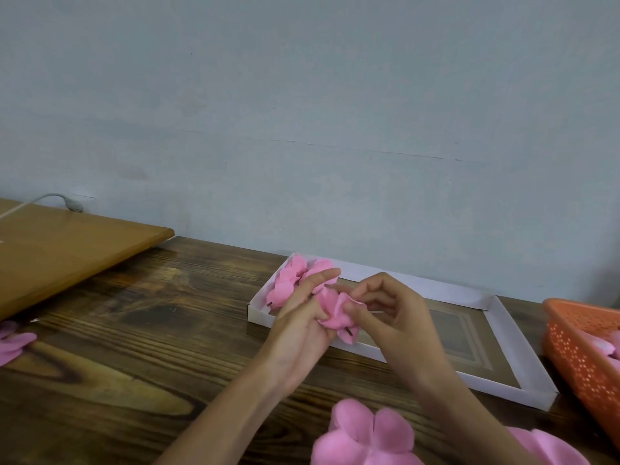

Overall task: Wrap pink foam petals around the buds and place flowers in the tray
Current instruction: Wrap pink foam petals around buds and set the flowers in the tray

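Note:
A pink foam flower (335,315) with a dark stem end is held between both hands above the near edge of the white tray (503,344). My left hand (302,317) cradles it from the left, fingers stretched toward the tray. My right hand (392,307) pinches its petals from the right with thumb and fingers. Finished pink flowers (295,280) lie in the tray's far left corner. Loose pink petal pieces (362,434) lie at the bottom of the view.
An orange perforated basket (577,354) holding pink pieces stands at the right edge. A light wooden board (67,250) with a white cable lies at the back left. More pink foam (13,344) sits at the left edge. A wall runs directly behind the dark wooden table (134,330).

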`<state>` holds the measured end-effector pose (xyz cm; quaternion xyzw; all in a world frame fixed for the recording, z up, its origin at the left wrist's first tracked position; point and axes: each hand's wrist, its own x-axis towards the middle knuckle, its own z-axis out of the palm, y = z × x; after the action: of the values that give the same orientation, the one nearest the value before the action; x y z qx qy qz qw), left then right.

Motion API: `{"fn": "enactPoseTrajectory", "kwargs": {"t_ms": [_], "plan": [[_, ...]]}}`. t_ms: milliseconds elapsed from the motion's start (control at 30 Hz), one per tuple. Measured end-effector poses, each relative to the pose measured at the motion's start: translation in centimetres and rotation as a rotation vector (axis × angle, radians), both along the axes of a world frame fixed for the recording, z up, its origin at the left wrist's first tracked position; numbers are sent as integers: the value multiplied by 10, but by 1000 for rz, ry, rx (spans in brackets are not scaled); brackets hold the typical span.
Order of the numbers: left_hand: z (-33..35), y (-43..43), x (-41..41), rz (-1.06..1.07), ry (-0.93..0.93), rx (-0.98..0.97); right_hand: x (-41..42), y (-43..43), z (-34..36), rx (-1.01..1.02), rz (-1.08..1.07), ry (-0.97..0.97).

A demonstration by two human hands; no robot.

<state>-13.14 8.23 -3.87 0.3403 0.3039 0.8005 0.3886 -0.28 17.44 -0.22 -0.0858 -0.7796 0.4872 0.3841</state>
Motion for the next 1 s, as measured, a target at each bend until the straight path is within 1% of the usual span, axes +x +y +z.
{"fn": "enactPoseTrajectory", "kwargs": {"t_ms": [233, 400, 533, 667, 733, 800, 833, 900, 967, 1000], "plan": [[-2, 2, 3, -83, 8, 10, 0, 0, -2, 124, -97, -71], [-3, 1, 2, -76, 11, -35, -1, 0, -5, 177, -139, -118], [-3, 2, 9, -36, 12, -82, -1, 2, -8, 207, -132, -184], [0, -1, 13, -2, 44, -132, -3, 1, -11, 171, -72, -199], [0, -1, 12, -12, 37, -110, -4, 3, -11, 92, -50, -178], [-1, -1, 10, 24, 39, -78, -3, 6, -11, -104, -13, -112], [-1, -1, 8, 74, 77, -73, -3, 7, -10, -219, 6, -71], [-1, -2, 4, 222, 243, -109, 0, 8, -6, -384, 11, -15], [0, -5, 2, 367, 395, -135, 1, 10, -3, -465, -8, 0], [0, -7, 1, 420, 432, -130, 1, 11, -2, -489, -13, 6]]}}
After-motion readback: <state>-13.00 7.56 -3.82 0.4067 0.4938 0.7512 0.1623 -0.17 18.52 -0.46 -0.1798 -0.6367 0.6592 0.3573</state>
